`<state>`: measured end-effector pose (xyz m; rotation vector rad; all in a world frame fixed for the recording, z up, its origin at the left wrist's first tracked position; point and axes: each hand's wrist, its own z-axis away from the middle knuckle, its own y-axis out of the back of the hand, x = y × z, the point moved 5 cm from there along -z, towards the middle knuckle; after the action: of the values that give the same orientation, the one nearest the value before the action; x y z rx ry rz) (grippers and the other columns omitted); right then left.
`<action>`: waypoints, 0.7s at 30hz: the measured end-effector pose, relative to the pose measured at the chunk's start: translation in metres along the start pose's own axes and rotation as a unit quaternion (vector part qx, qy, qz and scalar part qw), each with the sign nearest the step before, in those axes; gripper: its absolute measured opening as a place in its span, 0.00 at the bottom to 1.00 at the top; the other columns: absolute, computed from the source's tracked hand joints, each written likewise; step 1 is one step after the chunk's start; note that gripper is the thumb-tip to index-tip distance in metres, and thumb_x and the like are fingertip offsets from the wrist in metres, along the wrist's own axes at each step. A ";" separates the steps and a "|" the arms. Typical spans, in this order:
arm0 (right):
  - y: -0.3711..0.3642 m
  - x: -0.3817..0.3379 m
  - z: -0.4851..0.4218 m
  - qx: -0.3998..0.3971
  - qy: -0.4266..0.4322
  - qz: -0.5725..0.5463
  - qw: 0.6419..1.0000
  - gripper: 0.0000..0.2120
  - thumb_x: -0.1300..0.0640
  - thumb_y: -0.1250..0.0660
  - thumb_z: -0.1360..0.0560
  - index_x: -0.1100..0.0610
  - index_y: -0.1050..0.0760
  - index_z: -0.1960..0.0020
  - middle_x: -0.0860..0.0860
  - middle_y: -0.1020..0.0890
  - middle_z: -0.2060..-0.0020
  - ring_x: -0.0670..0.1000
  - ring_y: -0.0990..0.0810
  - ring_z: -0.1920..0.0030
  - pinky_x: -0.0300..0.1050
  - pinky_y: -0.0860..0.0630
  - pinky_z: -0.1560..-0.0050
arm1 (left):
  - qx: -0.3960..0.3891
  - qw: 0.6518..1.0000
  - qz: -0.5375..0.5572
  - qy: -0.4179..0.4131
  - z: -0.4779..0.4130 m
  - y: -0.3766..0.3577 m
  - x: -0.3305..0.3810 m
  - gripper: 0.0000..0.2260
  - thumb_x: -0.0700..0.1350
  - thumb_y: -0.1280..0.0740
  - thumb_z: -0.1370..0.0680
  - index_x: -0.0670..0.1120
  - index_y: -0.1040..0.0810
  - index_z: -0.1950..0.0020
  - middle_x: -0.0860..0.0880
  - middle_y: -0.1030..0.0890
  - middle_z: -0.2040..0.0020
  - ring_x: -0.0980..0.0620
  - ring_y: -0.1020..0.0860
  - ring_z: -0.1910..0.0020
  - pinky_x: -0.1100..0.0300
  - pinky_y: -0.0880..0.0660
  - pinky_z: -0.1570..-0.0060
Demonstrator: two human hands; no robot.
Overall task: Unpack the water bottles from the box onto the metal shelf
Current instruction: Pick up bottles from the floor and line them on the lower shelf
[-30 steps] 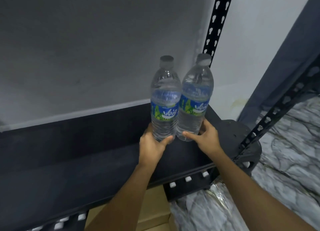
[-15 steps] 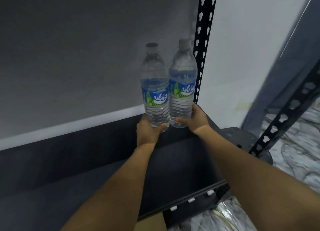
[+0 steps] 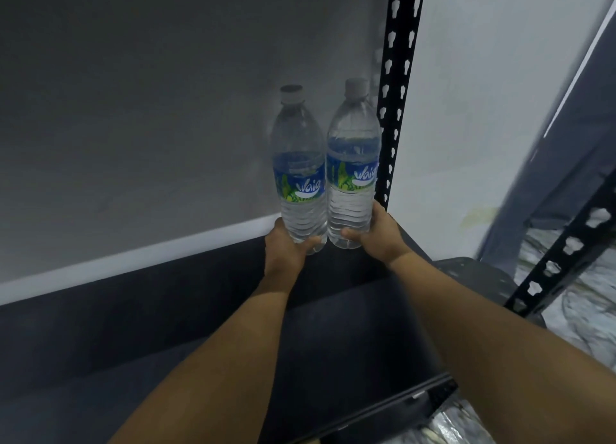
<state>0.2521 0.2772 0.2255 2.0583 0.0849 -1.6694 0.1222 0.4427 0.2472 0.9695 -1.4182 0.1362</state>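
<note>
Two clear water bottles with blue and green labels stand upright side by side at the back right corner of the dark metal shelf (image 3: 166, 337). My left hand (image 3: 286, 248) grips the base of the left bottle (image 3: 298, 163). My right hand (image 3: 380, 235) grips the base of the right bottle (image 3: 353, 150), which is close to the black perforated upright post (image 3: 398, 76). Whether the bottle bases rest on the shelf I cannot tell. The box is not in view.
A grey wall (image 3: 150, 110) with a white skirting strip runs behind the shelf. A second perforated black post (image 3: 566, 260) slants at the right, over a marble-patterned floor (image 3: 583, 310). A round dark perforated thing (image 3: 473, 273) sits just right of the shelf.
Both hands have carried the bottles farther back and to the right, towards the shelf's rear corner by the post. My view has moved closer, and the cardboard below has dropped out of sight.
</note>
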 end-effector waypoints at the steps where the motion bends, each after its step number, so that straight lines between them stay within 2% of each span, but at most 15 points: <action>1: 0.000 0.000 0.000 0.005 0.002 0.004 1.000 0.37 0.55 0.19 0.38 0.52 0.31 0.33 0.48 0.20 0.39 0.50 0.22 0.38 0.54 0.26 0.34 | -0.004 1.000 0.000 0.001 0.000 0.000 0.001 0.28 0.45 0.20 0.32 0.41 0.25 0.35 0.44 0.19 0.38 0.46 0.21 0.39 0.62 0.29 0.48; 4: 0.000 -0.004 0.003 0.008 -0.001 0.031 0.999 0.37 0.56 0.20 0.37 0.54 0.32 0.32 0.50 0.21 0.37 0.52 0.23 0.37 0.55 0.28 0.33 | -0.005 1.000 -0.002 0.010 0.004 0.001 0.002 0.29 0.43 0.20 0.32 0.40 0.26 0.34 0.44 0.20 0.38 0.46 0.22 0.38 0.64 0.30 0.48; 7: -0.001 -0.009 0.006 0.001 -0.003 0.045 0.999 0.39 0.58 0.20 0.35 0.58 0.36 0.30 0.53 0.24 0.34 0.53 0.26 0.34 0.51 0.30 0.32 | -0.025 0.999 -0.007 0.023 0.005 0.002 0.007 0.29 0.42 0.21 0.31 0.40 0.27 0.33 0.44 0.21 0.36 0.46 0.22 0.37 0.65 0.31 0.48; 10: 0.002 -0.006 0.019 0.028 -0.043 0.096 0.994 0.43 0.53 0.23 0.32 0.62 0.42 0.25 0.59 0.32 0.30 0.59 0.34 0.28 0.52 0.35 0.29 | -0.082 0.992 -0.080 0.050 0.009 0.006 0.003 0.25 0.47 0.24 0.27 0.40 0.25 0.33 0.44 0.21 0.35 0.45 0.23 0.37 0.64 0.31 0.49; 12: 0.006 -0.002 0.039 0.038 -0.060 0.168 0.983 0.39 0.50 0.27 0.28 0.63 0.40 0.26 0.61 0.32 0.31 0.61 0.34 0.29 0.51 0.35 0.31 | -0.099 0.986 -0.127 0.050 0.020 0.012 -0.005 0.21 0.46 0.29 0.23 0.41 0.26 0.32 0.42 0.22 0.33 0.44 0.24 0.34 0.62 0.30 0.45; 14: 0.010 -0.003 0.066 0.034 -0.057 0.186 0.980 0.35 0.51 0.29 0.26 0.61 0.39 0.26 0.61 0.32 0.32 0.60 0.33 0.30 0.51 0.34 0.31 | -0.114 0.982 -0.145 0.049 0.039 0.018 -0.015 0.25 0.47 0.30 0.22 0.42 0.31 0.27 0.43 0.27 0.29 0.44 0.29 0.30 0.58 0.32 0.33; 16: 0.011 -0.002 0.095 0.022 -0.036 0.208 0.977 0.32 0.53 0.30 0.25 0.60 0.38 0.26 0.59 0.32 0.33 0.59 0.33 0.32 0.52 0.33 0.31 | -0.136 0.976 -0.165 0.040 0.065 0.023 -0.025 0.27 0.48 0.31 0.21 0.44 0.34 0.24 0.44 0.33 0.25 0.46 0.32 0.27 0.57 0.37 0.27; 21: 0.007 0.001 0.164 -0.001 0.024 0.304 0.952 0.21 0.53 0.31 0.25 0.61 0.27 0.35 0.57 0.26 0.38 0.58 0.32 0.35 0.51 0.33 0.33 | -0.132 0.973 -0.185 -0.034 0.139 0.043 -0.043 0.22 0.54 0.35 0.20 0.45 0.28 0.29 0.47 0.30 0.29 0.49 0.32 0.29 0.56 0.35 0.28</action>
<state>0.1068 0.2049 0.2045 1.8610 -0.4829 -1.2294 -0.0188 0.4017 0.2104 1.0034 -1.2542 -0.3580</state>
